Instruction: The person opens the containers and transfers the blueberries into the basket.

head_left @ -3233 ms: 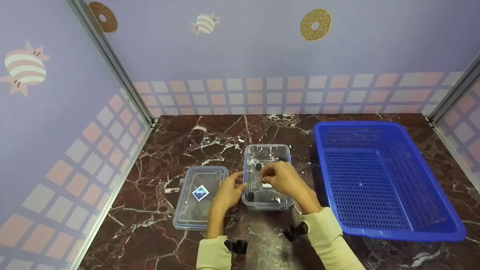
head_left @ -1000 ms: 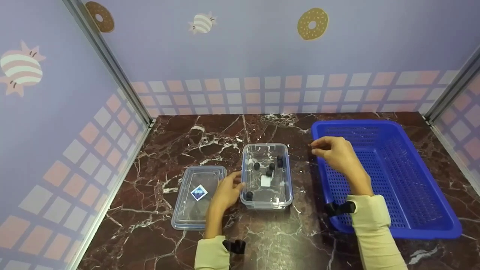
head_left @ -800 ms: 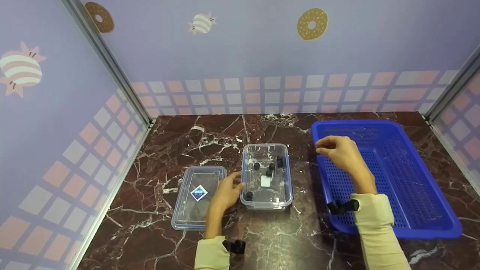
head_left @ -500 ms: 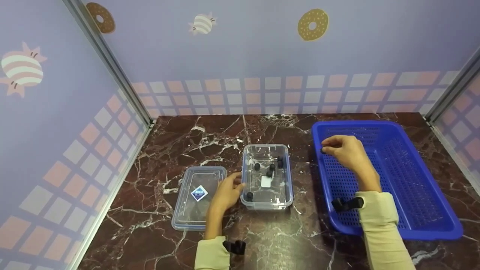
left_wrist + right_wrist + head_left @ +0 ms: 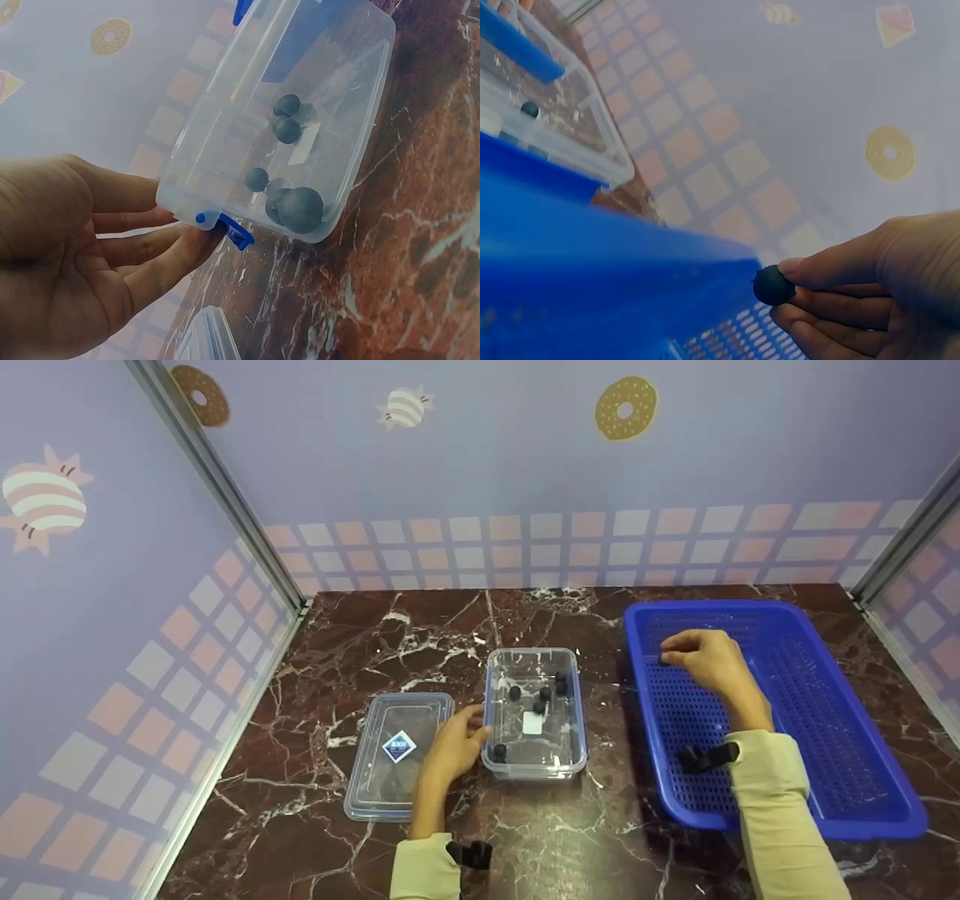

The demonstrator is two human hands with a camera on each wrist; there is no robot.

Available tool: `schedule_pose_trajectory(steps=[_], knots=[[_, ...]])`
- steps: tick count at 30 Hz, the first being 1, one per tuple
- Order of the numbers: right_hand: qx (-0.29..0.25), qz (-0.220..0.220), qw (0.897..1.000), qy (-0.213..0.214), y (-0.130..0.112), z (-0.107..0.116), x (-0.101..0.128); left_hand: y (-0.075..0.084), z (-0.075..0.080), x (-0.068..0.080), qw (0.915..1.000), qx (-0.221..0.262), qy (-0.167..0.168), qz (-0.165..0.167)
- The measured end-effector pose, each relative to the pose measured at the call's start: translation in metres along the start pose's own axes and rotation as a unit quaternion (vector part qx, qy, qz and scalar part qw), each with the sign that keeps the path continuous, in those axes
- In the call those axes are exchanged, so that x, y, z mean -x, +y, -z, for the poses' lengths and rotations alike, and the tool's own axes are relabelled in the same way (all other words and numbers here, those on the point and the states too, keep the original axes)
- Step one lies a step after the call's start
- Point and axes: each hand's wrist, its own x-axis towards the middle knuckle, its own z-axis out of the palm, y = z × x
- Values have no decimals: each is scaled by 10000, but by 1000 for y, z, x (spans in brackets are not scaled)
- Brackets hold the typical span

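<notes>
The right hand [image 5: 709, 660] pinches a small dark ball [image 5: 772, 286] between thumb tip and curled fingertips. The ball is round, so it has no long axis and points no particular way. The hand hovers over the far left corner of a blue perforated basket [image 5: 825, 735], just inside its rim, with the knuckles raised and the fingers bent toward the clear box. The wrist and cream sleeve slant back across the basket's near edge toward the person.

The left hand [image 5: 450, 746] rests at the near left corner of a clear plastic box [image 5: 534, 761], fingers loosely spread and touching the box wall beside a blue clip [image 5: 232, 229]. Its palm faces the box and its forearm runs straight back toward the person.

The box stands upright and open on the dark marbled desk [image 5: 337, 660], its long axis running away from the person. Several more dark balls [image 5: 538, 697] lie on its floor, most near the far end and one at the near left corner. Left of the box lies its clear lid [image 5: 397, 754], flat on the desk with a diamond-shaped label facing up. The basket sits right of the box, close beside it but apart.
</notes>
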Motion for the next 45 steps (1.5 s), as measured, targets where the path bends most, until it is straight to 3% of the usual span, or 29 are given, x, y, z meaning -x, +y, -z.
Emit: schedule_pose_trajectory(steps=[6, 17, 29, 35, 41, 45], knots=[[-103, -320, 9991, -244, 16, 0, -9, 2, 0, 0, 9999, -8, -6, 107], [-28, -420, 9978, -508, 33, -9, -19, 2, 0, 1, 10000, -63, 23, 40], [416, -489, 9925, -1042, 47, -16, -29, 1, 1, 1, 9999, -98, 10, 25], [305, -662, 9852, -1551, 53, -19, -33, 1, 1, 1, 9999, -101, -7, 59], [-5, -829, 9800, -1811, 60, -22, -36, 0, 0, 1, 9998, -44, -47, 205], [-81, -928, 9765, -1944, 62, -24, -36, -1, 0, 1, 9999, -49, -16, 115]])
